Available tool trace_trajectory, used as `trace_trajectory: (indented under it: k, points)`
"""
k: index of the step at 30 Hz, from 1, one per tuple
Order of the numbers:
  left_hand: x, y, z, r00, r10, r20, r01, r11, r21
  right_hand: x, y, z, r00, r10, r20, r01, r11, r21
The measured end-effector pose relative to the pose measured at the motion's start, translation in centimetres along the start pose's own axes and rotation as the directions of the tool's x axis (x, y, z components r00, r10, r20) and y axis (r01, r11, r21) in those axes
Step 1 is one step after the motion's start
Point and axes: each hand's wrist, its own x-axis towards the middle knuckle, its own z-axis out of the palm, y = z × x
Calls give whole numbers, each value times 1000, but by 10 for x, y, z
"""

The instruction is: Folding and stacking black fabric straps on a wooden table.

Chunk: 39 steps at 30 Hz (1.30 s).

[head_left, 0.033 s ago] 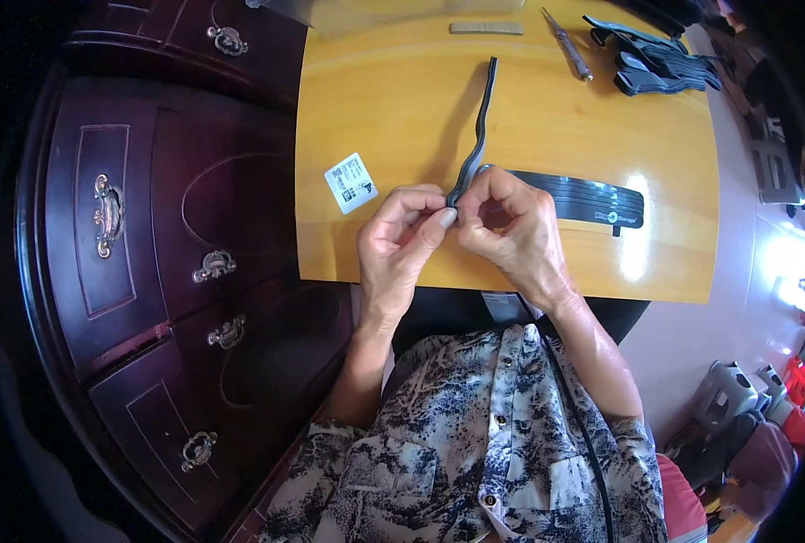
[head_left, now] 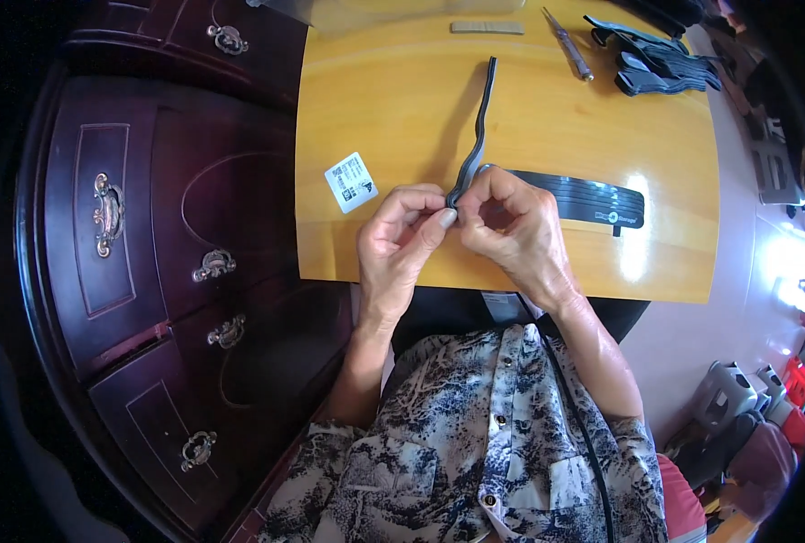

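A black and grey flexible strap (head_left: 480,136) stands edge-on above the table, its free end pointing away from me. My left hand (head_left: 402,237) pinches the near end of this strap between thumb and fingers. Right beside it, the fingertips of my right hand (head_left: 516,226) are closed at the same end; any small part between them is hidden. Partly behind my right hand lies a wide dark ribbed strap (head_left: 593,199) with pale print at its right end. To the left of my hands a white printed label (head_left: 351,183) lies flat.
The yellow wooden table (head_left: 375,109) carries a flat tan strip (head_left: 487,28), a slim pen-like tool (head_left: 569,47) and a pile of dark straps (head_left: 661,71) at its far right. Dark wooden drawers (head_left: 113,226) stand close on the left. Grey stools (head_left: 727,396) are at the lower right.
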Motion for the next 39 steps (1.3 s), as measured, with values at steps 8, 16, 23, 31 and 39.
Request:
trace_trajectory:
  k: [8, 16, 23, 31, 39]
  points:
    - [4, 2, -3, 968, 238, 74, -249, 929, 275, -3, -13, -9, 999, -12, 36, 14, 999, -51]
    - [4, 1, 0, 922, 370, 113, -368, 748, 552, 5, -16, -16, 987, 14, 158, 18, 980, -199]
    - [1, -1, -2, 888, 434, 151, -425, 650, 630, 7, -12, -14, 971, 134, 196, -138, 990, 6]
    - [-2, -11, 3, 922, 378, 83, -367, 784, 501, 1, -1, 5, 999, 38, 31, -32, 986, -164]
    - [-7, -13, 10, 983, 137, -125, -145, 988, -57, 3, 5, 8, 959, 269, 84, -282, 924, 257]
